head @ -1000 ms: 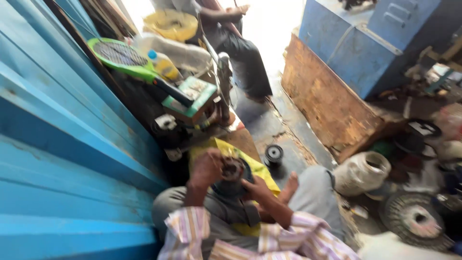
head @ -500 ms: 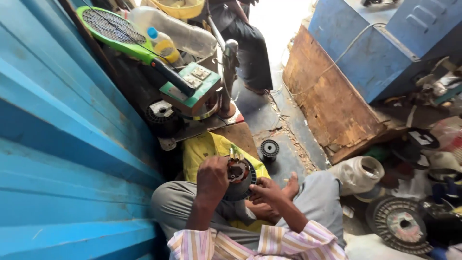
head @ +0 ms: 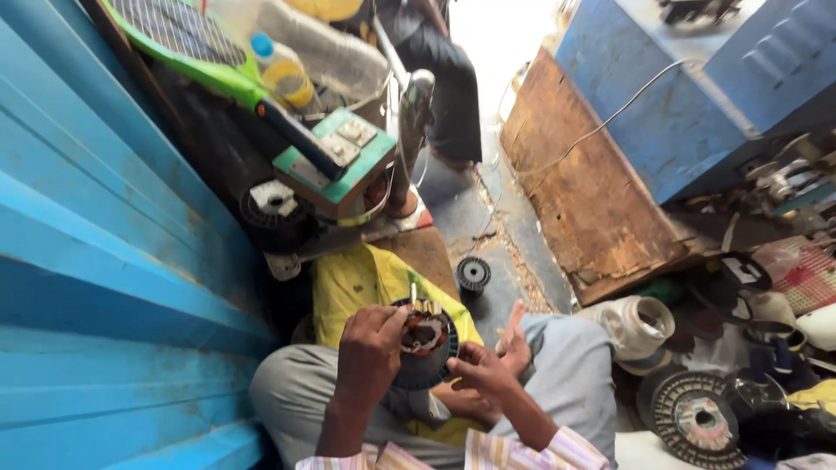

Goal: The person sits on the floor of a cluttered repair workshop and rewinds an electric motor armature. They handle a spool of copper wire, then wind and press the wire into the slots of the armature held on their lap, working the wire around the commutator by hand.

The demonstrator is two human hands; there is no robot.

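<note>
— What are the fingers doing?

— The left hand (head: 370, 352) has its fingers curled around the rim of a round motor stator (head: 424, 344), gripping it from the left side. The right hand (head: 483, 372) is at the stator's right edge with its fingers bent toward it; whether they pinch anything cannot be told from here.

— Where does the stator sit?

— Over the person's lap, between knees in grey trousers (head: 566, 374), with a yellow cloth (head: 348, 283) beneath. Copper windings show in its middle, and a few pale strips stick up from its top.

— And the floor around it?

— Dark, stained concrete (head: 475, 218). A small black spool (head: 474, 273) stands on it just beyond the stator. On the right lie a white plastic jar (head: 640, 329) and a large flat black reel (head: 697, 419) among clutter.

— The room?

— Narrow. A blue corrugated wall (head: 96, 261) fills the left. Beside it a green winding machine (head: 344, 165) stands, with a green racket (head: 187, 39) and a bottle (head: 280, 74) behind. A worn wooden board (head: 583, 191) leans against a blue metal cabinet (head: 697, 96) on the right. Another person's dark-trousered legs (head: 448, 78) stand farther back.
</note>
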